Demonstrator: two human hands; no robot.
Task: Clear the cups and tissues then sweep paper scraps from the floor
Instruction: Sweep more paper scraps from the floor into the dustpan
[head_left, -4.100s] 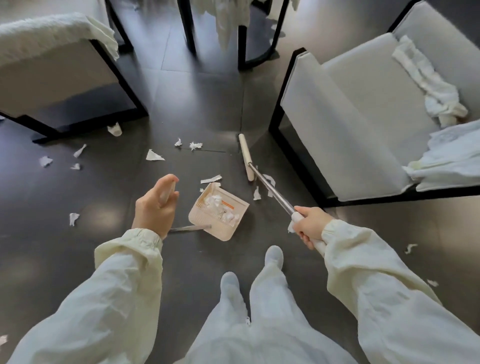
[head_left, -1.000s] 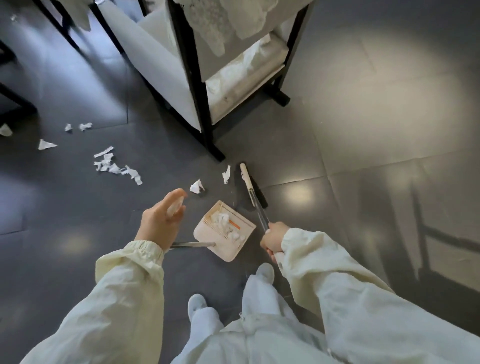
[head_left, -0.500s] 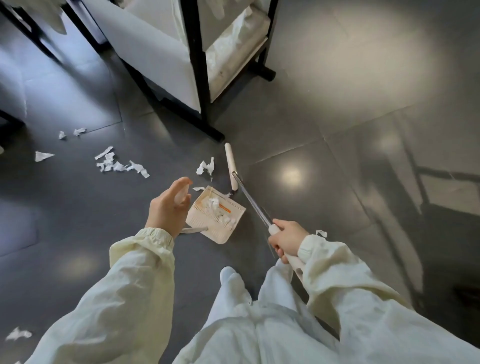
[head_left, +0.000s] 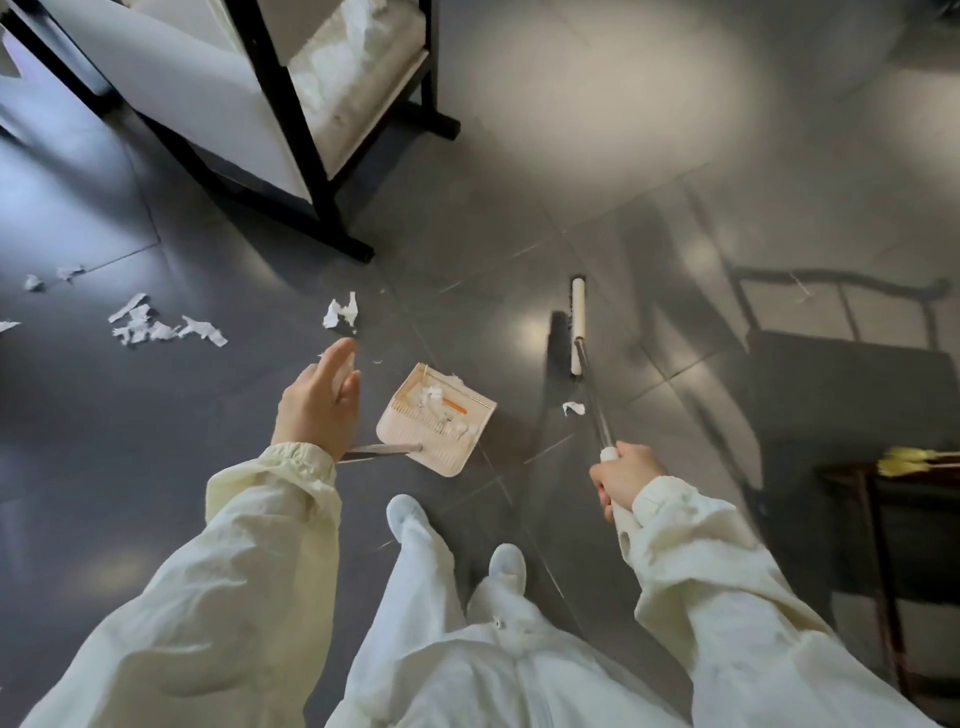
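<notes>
On glossy dark tiles (head_left: 519, 156), left fingers (head_left: 337, 364) clasp the ribbed dustpan (head_left: 431, 439) handle, right fingers (head_left: 602, 480) the metal broom (head_left: 577, 322) pole.

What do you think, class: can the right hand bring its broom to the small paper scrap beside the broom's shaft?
Probably yes. The right hand grips the broom, and the paper scrap lies on the floor just this side of the broom head, nothing between them; a pull back should catch it.
</notes>
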